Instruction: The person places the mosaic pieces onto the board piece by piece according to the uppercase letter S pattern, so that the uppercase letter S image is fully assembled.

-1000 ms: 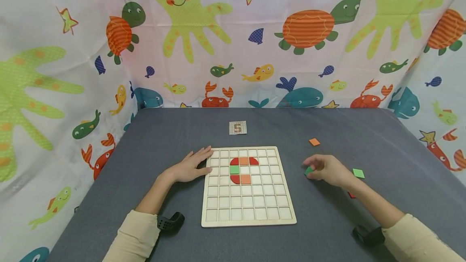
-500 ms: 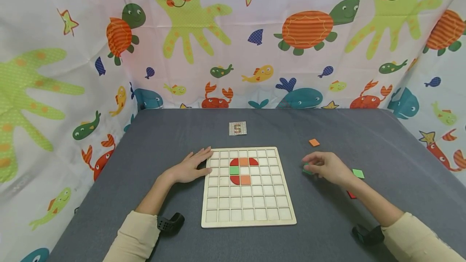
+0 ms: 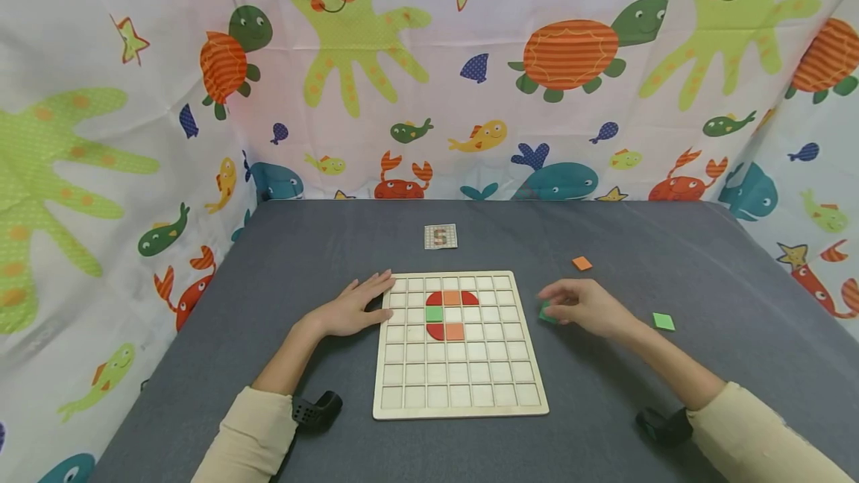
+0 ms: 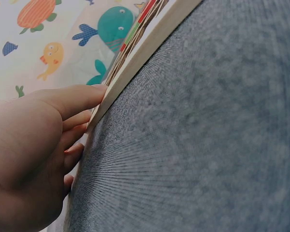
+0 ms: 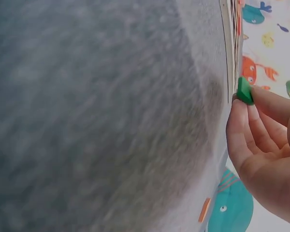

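Observation:
A pale wooden grid board (image 3: pixel 460 395) lies in the middle of the grey table. In its upper cells sit red rounded pieces (image 3: pixel 436 331), orange squares (image 3: pixel 454 332) and a green square (image 3: pixel 434 314). My left hand (image 3: pixel 353 307) rests at the board's left edge with its fingers straight, the thumb touching the rim, as the left wrist view (image 4: pixel 34 145) also tells. To the right of the board, my right hand (image 3: pixel 585 307) pinches a green tile (image 5: pixel 245 92) between thumb and fingers, held above the table.
Beyond the board lies a small printed card (image 3: pixel 440 236) bearing an S-like pattern. An orange tile (image 3: pixel 581 263) and a green tile (image 3: pixel 663 321) lie on the table (image 3: pixel 322 237) at the right. A curtain with sea animals hangs behind.
My right hand has moved left toward the board, carrying the green tile. A red piece near the right forearm is now out of sight. My left hand stays at the board's edge.

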The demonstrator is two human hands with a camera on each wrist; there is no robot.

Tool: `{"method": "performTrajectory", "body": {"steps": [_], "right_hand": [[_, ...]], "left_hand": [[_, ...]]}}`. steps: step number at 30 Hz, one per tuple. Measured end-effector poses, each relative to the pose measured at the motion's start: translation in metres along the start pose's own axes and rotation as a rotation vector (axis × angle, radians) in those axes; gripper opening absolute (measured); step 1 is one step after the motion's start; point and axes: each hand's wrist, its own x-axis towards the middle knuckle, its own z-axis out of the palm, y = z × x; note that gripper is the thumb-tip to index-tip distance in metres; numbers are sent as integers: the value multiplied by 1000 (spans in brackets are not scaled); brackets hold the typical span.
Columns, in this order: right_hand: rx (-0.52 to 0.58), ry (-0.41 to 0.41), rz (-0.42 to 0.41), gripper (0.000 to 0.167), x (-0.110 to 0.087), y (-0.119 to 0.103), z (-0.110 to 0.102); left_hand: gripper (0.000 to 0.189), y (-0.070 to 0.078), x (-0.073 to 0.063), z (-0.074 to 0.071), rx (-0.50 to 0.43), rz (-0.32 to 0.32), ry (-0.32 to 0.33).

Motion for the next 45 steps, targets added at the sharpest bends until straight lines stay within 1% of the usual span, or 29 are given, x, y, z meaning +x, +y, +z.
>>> {"method": "performTrajectory", "body": {"steps": [6,11,18,26,34,39,45], "right_hand": [[5,-29,36,30,10,-10,7],[21,-45,38,32,17,-18,12],[23,-77,-4,32,24,-24,19],[63,-122,-31,31,31,-32,32],[13,-130,-100,25,35,-39,44],[7,-138,-112,24,40,-40,52],[34,-157,-114,23,44,-41,62]], "left_hand": [[67,-1,1,2,-6,0,-5],[67,-2,3,0,-10,4,0],[67,0,4,-1,10,-8,-2],[67,-1,2,-1,7,-14,1],[67,-2,3,1,14,-17,4],[67,-3,3,0,12,-21,1],[67,-3,2,1,10,-16,-3]]}}
